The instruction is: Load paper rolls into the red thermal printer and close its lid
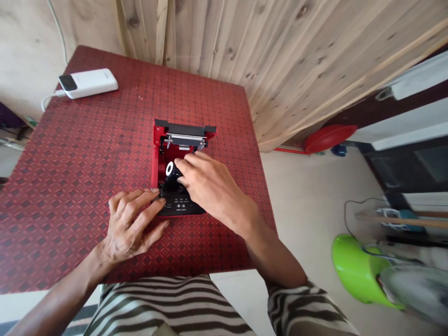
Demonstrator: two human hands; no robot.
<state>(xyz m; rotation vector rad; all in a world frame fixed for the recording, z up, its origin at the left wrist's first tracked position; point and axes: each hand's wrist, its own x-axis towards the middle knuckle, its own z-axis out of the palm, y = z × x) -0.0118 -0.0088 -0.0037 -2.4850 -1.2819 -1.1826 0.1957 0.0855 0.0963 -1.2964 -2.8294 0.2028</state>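
Note:
A small red and black device that looks like a receipt printer (180,207) stands on the table with its lid raised at the back. Inside its bay is a black roll with a white ring at its end (170,168), tilted. The fingers of my right hand (210,182) are closed around the roll's right side, covering part of it and the bay. My left hand (135,221) lies with stretched, spread fingers at the printer's front left corner, fingertips touching its edge and black panel.
The red patterned table (87,154) carries a white power bank (89,83) with a cable at the back left. A plank wall (217,37) runs behind it. On the floor at right are a green plastic tub (357,270) and a red round object (329,137).

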